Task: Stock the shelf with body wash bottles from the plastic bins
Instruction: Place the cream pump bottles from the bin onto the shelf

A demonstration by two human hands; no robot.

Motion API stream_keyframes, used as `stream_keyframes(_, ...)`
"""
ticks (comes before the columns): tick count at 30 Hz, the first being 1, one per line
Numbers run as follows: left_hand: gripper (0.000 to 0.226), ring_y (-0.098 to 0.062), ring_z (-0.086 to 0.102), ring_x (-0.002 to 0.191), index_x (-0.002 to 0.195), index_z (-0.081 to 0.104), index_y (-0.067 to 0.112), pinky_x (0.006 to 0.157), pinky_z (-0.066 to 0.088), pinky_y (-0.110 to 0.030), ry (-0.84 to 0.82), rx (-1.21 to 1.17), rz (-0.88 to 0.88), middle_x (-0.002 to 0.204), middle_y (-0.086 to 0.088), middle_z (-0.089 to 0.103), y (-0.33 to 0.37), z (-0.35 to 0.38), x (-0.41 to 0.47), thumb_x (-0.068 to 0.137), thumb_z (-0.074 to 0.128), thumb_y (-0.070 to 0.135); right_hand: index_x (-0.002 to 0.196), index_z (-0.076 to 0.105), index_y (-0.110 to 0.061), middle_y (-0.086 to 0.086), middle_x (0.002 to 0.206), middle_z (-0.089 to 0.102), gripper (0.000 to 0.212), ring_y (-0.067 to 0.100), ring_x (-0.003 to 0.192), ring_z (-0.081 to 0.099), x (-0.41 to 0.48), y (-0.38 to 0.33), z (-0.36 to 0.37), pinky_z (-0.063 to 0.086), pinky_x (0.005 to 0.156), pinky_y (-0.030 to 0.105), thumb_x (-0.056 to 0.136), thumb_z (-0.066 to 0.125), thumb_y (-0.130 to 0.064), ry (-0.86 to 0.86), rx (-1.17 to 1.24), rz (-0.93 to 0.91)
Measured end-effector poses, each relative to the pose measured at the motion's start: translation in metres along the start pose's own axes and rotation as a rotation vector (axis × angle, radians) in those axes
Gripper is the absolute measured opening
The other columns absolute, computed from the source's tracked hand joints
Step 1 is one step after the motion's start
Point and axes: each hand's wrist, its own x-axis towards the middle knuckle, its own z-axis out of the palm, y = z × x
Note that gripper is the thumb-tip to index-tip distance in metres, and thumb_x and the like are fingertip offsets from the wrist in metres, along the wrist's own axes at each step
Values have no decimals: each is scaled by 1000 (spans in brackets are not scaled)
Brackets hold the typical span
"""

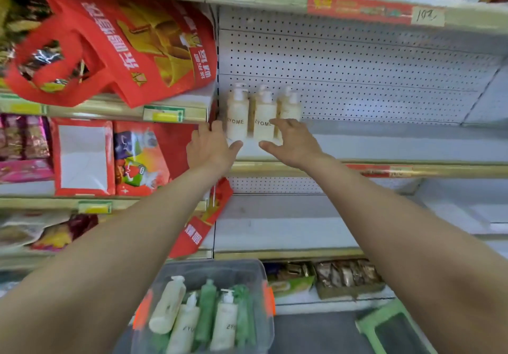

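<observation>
Three cream pump bottles stand upright in a row at the left end of a white shelf (384, 144): the left bottle (237, 114), the middle bottle (264, 118) and the right bottle (290, 106). My left hand (210, 146) is spread beside the left bottle, fingers by its left side, thumb under its base. Fingers of my right hand (291, 142) reach across the front of the right bottle, thumb pointing left below the middle one. Neither hand clearly grips a bottle. Below, a clear plastic bin (258, 276) holds several cream and green bottles (206, 315).
A red printed bag (129, 51) hangs over the shelf to the left, with red boxes (110, 158) below it. The pegboard back wall (357, 73) runs behind the bottles. A green stool (395, 329) stands on the floor at lower right. Snack packs (346, 274) fill the bottom shelf.
</observation>
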Motion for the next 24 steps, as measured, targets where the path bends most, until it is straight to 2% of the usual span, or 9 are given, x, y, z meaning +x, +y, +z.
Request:
stream_keyframes(11, 65, -40, 44, 125, 133, 46, 10, 102, 40, -51, -185, -23, -155, 135, -20, 47, -82, 83, -66, 86, 63, 52, 152, 34, -25, 8, 154, 36, 72, 28, 142, 30, -51, 21, 114, 37, 109, 46, 91, 58, -57, -282, 12, 78)
stream_keyframes(15, 68, -41, 41, 128, 141, 42, 11, 103, 39, -48, -314, -45, -251, 141, -21, 42, -115, 125, -88, 89, 62, 50, 152, 34, -22, 10, 155, 35, 72, 29, 142, 30, -69, 34, 175, 34, 109, 42, 93, 58, -54, -441, 42, 99)
stream_keyframes(20, 66, -38, 41, 130, 142, 40, 8, 104, 38, -47, -473, -61, -435, 140, -20, 42, -162, 180, -125, 92, 59, 47, 149, 38, -18, 13, 148, 43, 72, 32, 136, 40, -102, 50, 261, 38, 106, 39, 91, 60, -54, -706, 89, 157)
stream_keyframes(24, 71, -40, 45, 127, 142, 42, 8, 103, 41, -45, -572, -123, -640, 137, -23, 47, -208, 232, -172, 88, 63, 49, 148, 40, -14, 11, 148, 48, 73, 27, 133, 48, -127, 60, 323, 41, 97, 28, 90, 62, -54, -883, 187, 277)
